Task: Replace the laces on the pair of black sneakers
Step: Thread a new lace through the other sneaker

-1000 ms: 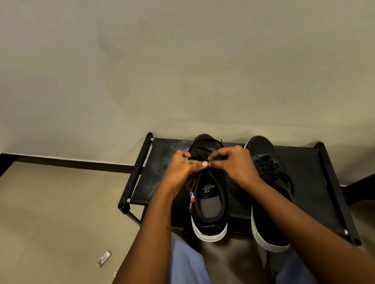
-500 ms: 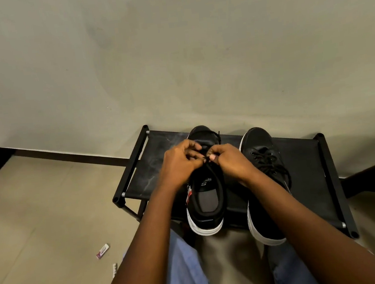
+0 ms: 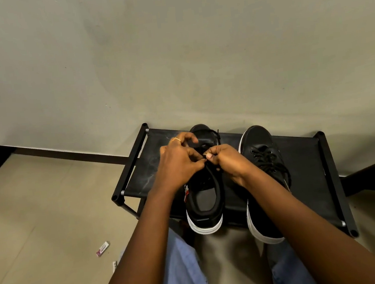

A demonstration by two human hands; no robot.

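Two black sneakers with white soles stand side by side on a low black rack [image 3: 304,166]. Over the tongue of the left sneaker [image 3: 206,204] my left hand [image 3: 179,161] and my right hand [image 3: 228,160] meet, fingers curled, both pinching its black lace [image 3: 213,131] where the fingertips touch. A loop of that lace shows near the toe. The right sneaker [image 3: 260,148] is laced in black and partly hidden under my right forearm.
The rack stands against a plain wall with a dark skirting board [image 3: 67,154]. Small wrappers [image 3: 103,249] lie on the tiled floor at the left. My knees in blue jeans [image 3: 183,269] sit just before the rack.
The view has tilted, so the rack sits lower right in frame. My hands stay together over the left sneaker, with the left hand's fingers shifted further toward the toe.
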